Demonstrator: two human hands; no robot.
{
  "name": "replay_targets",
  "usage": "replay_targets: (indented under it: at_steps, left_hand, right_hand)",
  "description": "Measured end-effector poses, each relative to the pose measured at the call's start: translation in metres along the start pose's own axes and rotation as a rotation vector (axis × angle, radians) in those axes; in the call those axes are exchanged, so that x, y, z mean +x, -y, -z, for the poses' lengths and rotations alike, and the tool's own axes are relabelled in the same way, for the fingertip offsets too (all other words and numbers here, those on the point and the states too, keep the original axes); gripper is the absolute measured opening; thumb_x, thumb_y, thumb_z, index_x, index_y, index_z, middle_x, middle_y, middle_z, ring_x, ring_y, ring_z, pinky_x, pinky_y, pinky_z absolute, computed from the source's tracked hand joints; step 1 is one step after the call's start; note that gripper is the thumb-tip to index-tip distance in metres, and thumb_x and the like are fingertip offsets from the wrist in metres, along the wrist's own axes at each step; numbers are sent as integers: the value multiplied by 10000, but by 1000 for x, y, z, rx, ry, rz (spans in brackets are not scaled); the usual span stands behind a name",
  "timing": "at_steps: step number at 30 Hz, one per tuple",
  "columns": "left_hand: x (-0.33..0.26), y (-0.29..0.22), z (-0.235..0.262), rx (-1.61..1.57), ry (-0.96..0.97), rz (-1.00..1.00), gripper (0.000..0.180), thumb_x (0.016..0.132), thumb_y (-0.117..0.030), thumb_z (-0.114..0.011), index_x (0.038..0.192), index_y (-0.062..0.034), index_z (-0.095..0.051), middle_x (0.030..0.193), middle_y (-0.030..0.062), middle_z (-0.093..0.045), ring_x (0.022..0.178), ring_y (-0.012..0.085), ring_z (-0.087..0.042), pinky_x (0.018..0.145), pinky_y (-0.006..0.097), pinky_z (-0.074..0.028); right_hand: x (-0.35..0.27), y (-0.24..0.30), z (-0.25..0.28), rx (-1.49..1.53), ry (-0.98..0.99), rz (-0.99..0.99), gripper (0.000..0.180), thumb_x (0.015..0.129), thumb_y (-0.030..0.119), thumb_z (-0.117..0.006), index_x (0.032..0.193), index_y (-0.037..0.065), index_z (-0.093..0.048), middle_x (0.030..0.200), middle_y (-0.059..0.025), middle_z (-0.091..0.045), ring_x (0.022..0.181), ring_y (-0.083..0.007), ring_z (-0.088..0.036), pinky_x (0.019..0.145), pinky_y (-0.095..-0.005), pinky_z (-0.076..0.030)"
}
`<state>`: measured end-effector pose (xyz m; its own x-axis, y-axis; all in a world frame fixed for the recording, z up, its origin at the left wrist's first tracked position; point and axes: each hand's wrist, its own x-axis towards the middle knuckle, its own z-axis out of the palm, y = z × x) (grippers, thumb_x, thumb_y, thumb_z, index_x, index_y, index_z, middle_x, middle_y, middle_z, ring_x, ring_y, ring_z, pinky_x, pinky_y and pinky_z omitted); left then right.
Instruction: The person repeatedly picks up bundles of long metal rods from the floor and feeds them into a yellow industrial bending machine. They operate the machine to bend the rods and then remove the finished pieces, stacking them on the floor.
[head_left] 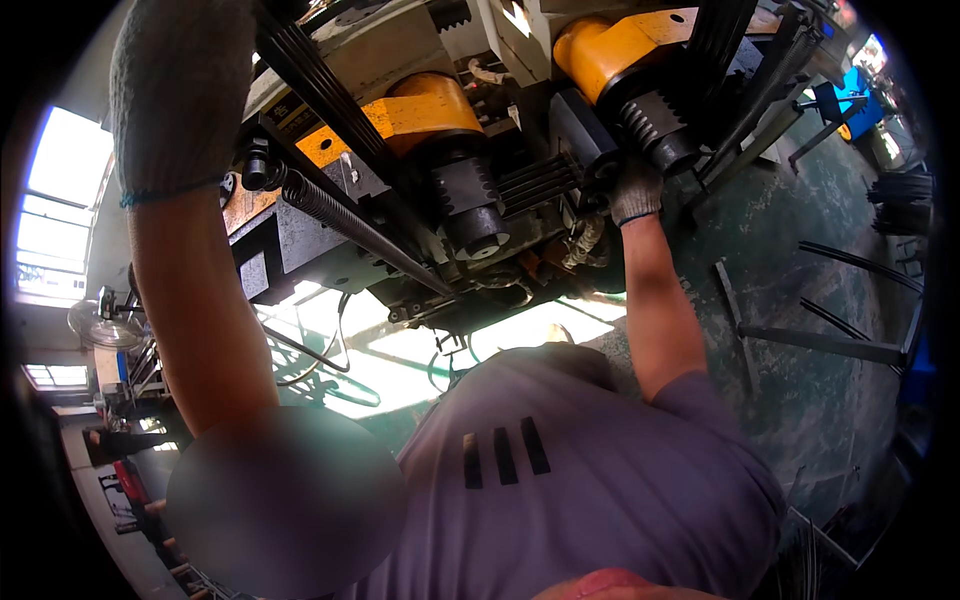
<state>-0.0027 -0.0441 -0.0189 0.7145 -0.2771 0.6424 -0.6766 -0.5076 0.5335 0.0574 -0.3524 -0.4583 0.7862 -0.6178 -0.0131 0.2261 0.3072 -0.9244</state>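
My left hand (182,95), in a grey knit glove, is raised at the upper left beside a bundle of long black bars (325,85). Its fingers run up out of the picture, so what they hold is hidden. My right hand (636,190), gloved too, reaches in beneath a dark block (583,132) on the machine. Shadow covers its fingers, close to the ends of several short dark bars (540,185). Those bars run across from a black toothed cylinder (468,195) under a yellow arm (430,110). Another toothed cylinder (655,120) sits just above my right hand.
A coil spring on a rod (345,222) slants down along the machine's left front. The second yellow arm (620,50) stands at the upper right. A metal frame (820,342) holding dark bars is on the green floor (790,420) to the right. A fan (103,322) stands far left.
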Motion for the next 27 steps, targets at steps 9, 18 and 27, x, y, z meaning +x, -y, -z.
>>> replay_targets:
  at_steps: [9,18,27]
  left_hand:
    - [-26,3,14,57,92,49,385,952,-119,-635,1290,42,-544,1082,163,-678,1036,256,-675,911,387,-570]
    - [12,81,68,138,269,239,274,981,-218,-685,1207,-80,-755,1101,84,-774,1023,169,-731,948,323,-553]
    - [10,101,67,34,270,117,292,965,-152,-705,1212,5,-695,1075,140,-754,1014,210,-738,922,336,-588]
  right_hand:
    - [-5,9,14,-1469,246,606,214,939,141,-579,1076,107,-739,1136,-145,-727,1057,-297,-697,899,-391,-562]
    - [-10,-5,8,-396,218,119,167,909,129,-563,877,48,-706,893,-100,-718,789,-230,-709,708,-339,-572]
    - [-22,9,9,-291,186,90,186,939,102,-602,1030,6,-733,1025,-76,-724,929,-175,-704,795,-318,-576]
